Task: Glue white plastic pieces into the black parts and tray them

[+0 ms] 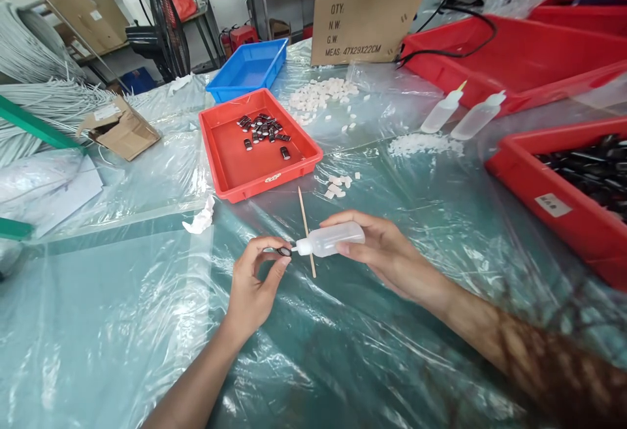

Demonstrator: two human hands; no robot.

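Note:
Between thumb and fingers, my left hand (255,282) pinches a small black oval part (283,252) with a pale face. My right hand (386,253) is closed around a translucent squeeze bottle (333,239), tilted nearly level. Its thin nozzle points left and meets or almost meets the black part; I cannot tell whether they touch. Under the bottle, a thin wooden stick (304,213) lies on the plastic-covered table (294,350). A few small white pieces (337,187) lie just beyond the stick.
A red tray (264,184) ahead holds several small black parts (264,127); a blue tray (245,76) stands behind it. White pieces (323,95) are heaped nearby. Two more bottles (477,117) stand at right, by red bins (553,204). Crumpled tissue (200,217) lies left.

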